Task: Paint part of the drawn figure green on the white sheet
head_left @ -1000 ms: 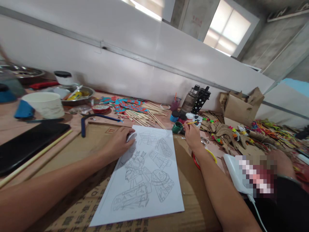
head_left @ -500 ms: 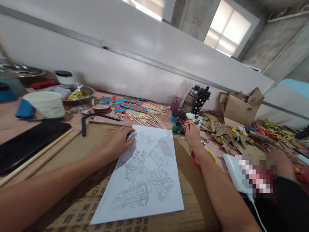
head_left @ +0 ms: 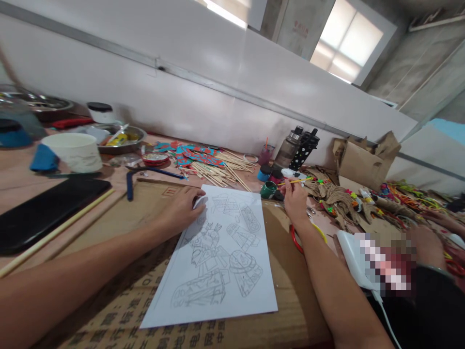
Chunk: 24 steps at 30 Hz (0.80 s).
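Observation:
A white sheet of paper [head_left: 214, 310] with several pencil drawings lies on a flat cardboard piece [head_left: 290, 291] in front of me. My left hand [head_left: 183, 211] grips the sheet's upper left edge between thumb and fingers, and the paper curls up a little there. In my right hand [head_left: 296, 198] is a thin yellow paintbrush [head_left: 301, 181], pinched between the fingers. Its front end points at the mouth of an open jar of green paint [head_left: 268, 190]; whether it touches the paint I cannot tell.
Wooden sticks [head_left: 214, 173] and painted cut-outs [head_left: 198, 156] lie behind the sheet. A blue hex key [head_left: 130, 186], a black phone [head_left: 54, 208] and a white bowl [head_left: 76, 152] are at left. Bottles [head_left: 288, 148], braided cord pieces [head_left: 337, 196] and another person's arm [head_left: 428, 247] are at right.
My right hand has shifted slightly right, and the paintbrush now lies more level with more of its handle showing. My left hand stays at the paper's edge.

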Each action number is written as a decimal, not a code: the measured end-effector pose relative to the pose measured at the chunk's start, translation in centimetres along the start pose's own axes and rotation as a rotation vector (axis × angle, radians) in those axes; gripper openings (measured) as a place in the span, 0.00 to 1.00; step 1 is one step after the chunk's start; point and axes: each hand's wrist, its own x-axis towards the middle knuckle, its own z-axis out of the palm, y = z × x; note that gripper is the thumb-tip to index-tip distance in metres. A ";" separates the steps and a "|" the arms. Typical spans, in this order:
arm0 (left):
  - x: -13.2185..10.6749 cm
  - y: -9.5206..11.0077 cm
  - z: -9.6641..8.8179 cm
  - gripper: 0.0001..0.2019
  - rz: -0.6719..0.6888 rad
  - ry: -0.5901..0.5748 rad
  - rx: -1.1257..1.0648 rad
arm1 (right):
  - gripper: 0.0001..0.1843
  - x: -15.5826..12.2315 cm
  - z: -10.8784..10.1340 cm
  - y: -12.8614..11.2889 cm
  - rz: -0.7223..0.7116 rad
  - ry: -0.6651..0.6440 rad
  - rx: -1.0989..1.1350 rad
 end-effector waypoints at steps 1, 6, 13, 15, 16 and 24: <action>0.0 -0.1 0.0 0.13 0.002 -0.001 0.001 | 0.20 0.0 0.1 0.1 -0.012 -0.019 -0.015; 0.1 -0.7 0.5 0.15 0.033 -0.005 0.018 | 0.19 0.1 0.2 0.8 -0.030 -0.052 -0.057; 0.2 -0.7 0.5 0.15 -0.030 -0.010 -0.013 | 0.21 0.2 -0.1 1.4 -0.087 -0.036 -0.110; 0.3 -0.6 0.3 0.14 -0.083 -0.018 -0.066 | 0.21 0.2 -0.2 1.3 -0.098 -0.054 -0.133; 0.4 -0.5 0.2 0.13 -0.108 -0.024 -0.093 | 0.21 0.2 -0.3 1.2 -0.105 -0.048 -0.144; 0.2 -0.3 -0.2 0.12 -0.112 -0.012 -0.095 | 0.21 0.0 -1.7 -2.0 -0.143 0.159 -0.086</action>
